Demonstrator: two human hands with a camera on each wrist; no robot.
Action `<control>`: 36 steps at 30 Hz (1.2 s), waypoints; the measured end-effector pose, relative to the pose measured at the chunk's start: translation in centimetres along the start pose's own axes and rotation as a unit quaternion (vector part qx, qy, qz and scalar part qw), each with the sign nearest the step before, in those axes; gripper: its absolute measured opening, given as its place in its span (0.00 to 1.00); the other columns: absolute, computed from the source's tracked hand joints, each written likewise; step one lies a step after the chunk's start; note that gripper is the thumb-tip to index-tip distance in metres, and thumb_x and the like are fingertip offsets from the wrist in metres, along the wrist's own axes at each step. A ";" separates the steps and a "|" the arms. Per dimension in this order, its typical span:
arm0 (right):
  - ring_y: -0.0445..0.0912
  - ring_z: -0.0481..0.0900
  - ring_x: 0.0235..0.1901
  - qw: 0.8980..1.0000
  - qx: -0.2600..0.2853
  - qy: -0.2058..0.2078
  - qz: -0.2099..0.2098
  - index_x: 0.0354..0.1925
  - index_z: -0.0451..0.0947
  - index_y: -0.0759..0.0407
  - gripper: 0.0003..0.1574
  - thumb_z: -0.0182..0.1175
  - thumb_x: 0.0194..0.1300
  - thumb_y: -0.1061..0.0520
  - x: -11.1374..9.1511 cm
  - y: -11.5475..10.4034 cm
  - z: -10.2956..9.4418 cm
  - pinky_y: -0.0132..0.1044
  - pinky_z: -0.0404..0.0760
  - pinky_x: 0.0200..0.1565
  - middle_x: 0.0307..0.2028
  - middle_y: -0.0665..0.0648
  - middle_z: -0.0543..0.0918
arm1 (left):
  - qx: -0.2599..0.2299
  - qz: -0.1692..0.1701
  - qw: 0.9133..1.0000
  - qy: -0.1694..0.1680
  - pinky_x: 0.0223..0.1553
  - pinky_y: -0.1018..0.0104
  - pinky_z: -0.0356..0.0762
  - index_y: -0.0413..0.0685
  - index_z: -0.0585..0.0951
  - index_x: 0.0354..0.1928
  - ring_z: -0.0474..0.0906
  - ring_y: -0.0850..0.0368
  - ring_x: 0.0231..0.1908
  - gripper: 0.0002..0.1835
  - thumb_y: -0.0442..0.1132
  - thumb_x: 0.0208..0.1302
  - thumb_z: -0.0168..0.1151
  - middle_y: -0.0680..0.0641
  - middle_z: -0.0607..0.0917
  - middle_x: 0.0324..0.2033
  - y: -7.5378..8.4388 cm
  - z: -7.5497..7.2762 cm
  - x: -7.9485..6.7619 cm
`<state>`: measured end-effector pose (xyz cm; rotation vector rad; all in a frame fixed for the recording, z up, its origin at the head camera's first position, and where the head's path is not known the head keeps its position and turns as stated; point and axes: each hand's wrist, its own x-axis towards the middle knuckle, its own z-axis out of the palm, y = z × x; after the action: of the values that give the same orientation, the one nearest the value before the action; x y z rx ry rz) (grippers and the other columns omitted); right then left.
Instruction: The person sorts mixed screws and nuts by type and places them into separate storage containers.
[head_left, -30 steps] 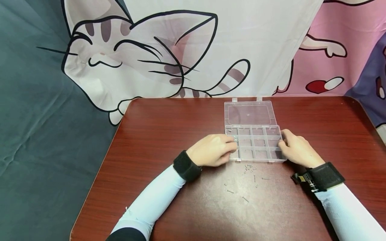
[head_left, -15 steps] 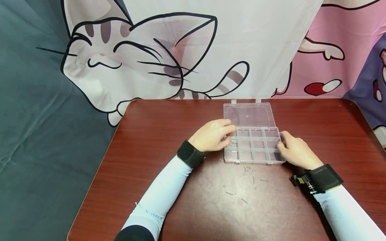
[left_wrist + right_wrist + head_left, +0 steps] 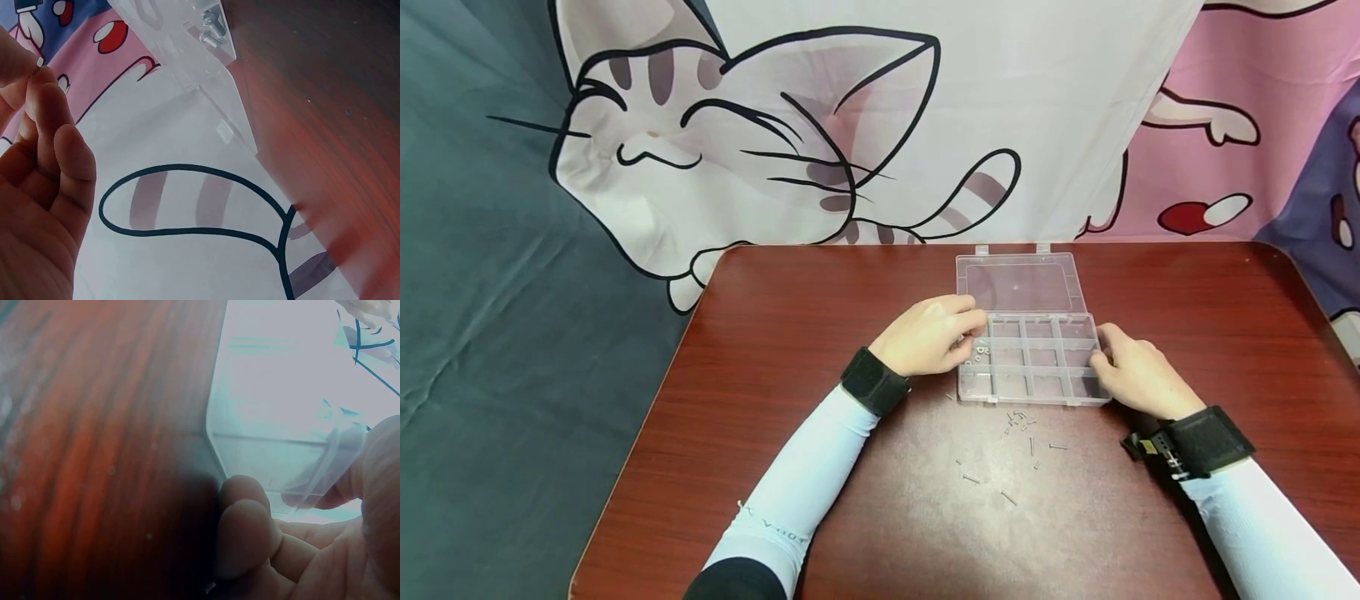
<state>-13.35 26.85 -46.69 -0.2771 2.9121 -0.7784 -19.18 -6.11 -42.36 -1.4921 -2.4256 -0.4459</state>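
Note:
A clear plastic compartment box [image 3: 1043, 357] lies on the table with its lid [image 3: 1018, 283] folded back, away from the person. Over its back left corner, my left hand [image 3: 928, 336] pinches a tiny shiny metal piece [image 3: 40, 62] between thumb and finger; I cannot tell its kind. Small metal nuts [image 3: 982, 351] sit in the left middle compartment. Several screws [image 3: 214, 28] show in a corner compartment in the left wrist view. At the box's right side, my right hand [image 3: 1142, 375] grips the wall, thumb at the rim and fingers curled against the outside.
Loose small screws [image 3: 1019, 419] lie scattered on the brown table [image 3: 820, 308] in front of the box, some of them nearer the person. A cat-printed curtain [image 3: 880, 125] hangs behind the table's back edge.
From the left middle part of the box, my left hand has moved back to its rear left corner, then stayed almost still. My right hand has kept its hold on the box.

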 end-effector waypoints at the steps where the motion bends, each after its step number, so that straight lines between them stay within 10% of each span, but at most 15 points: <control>1: 0.55 0.81 0.35 1.000 -0.001 0.001 0.000 0.61 0.69 0.68 0.23 0.49 0.72 0.57 0.0 0.0 0.0 0.52 0.78 0.39 0.42 0.69 0.84 | 0.002 -0.008 1.000 -0.011 0.40 0.66 0.74 0.50 0.81 0.42 0.73 0.59 0.34 0.07 0.37 0.62 0.61 0.52 0.77 0.34 0.1 -0.1 0.0; 4: 0.54 0.81 0.34 1.000 -0.002 0.003 -0.001 0.61 0.69 0.67 0.23 0.49 0.72 0.57 0.0 0.0 0.0 0.51 0.77 0.38 0.41 0.68 0.85 | 0.009 -0.050 0.997 -0.060 0.61 0.56 0.76 0.52 0.73 0.70 0.79 0.50 0.58 0.37 0.60 0.63 0.66 0.44 0.79 0.61 0.4 -0.3 -0.2; 8: 0.55 0.81 0.34 1.000 -0.004 0.005 -0.001 0.61 0.69 0.67 0.23 0.50 0.72 0.57 0.0 0.1 0.1 0.51 0.77 0.38 0.41 0.68 0.85 | 0.024 -0.101 0.988 -0.117 0.78 0.38 0.53 0.61 0.44 0.84 0.51 0.39 0.81 0.68 0.84 0.49 0.60 0.45 0.47 0.84 1.0 -0.5 -0.4; 22: 0.55 0.81 0.35 1.000 -0.003 0.001 -0.001 0.62 0.69 0.68 0.24 0.49 0.72 0.57 0.0 -0.1 0.0 0.52 0.78 0.39 0.43 0.70 0.85 | 0.027 -0.079 0.989 -0.120 0.80 0.43 0.49 0.64 0.51 0.83 0.50 0.46 0.82 0.62 0.82 0.51 0.61 0.47 0.52 0.83 2.3 -1.3 -1.6; 36: 0.58 0.83 0.38 1.000 -0.001 -0.001 -0.001 0.62 0.69 0.68 0.24 0.49 0.73 0.57 0.0 -0.1 0.0 0.54 0.79 0.41 0.44 0.71 0.85 | 0.035 0.048 0.989 -0.133 0.71 0.53 0.67 0.54 0.70 0.74 0.72 0.50 0.67 0.45 0.64 0.57 0.71 0.46 0.74 0.69 5.4 -1.4 -6.4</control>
<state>-13.34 26.71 -46.64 -0.2793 2.9116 -0.7759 -11.50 -9.58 -42.78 -1.7241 -2.5199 -0.1468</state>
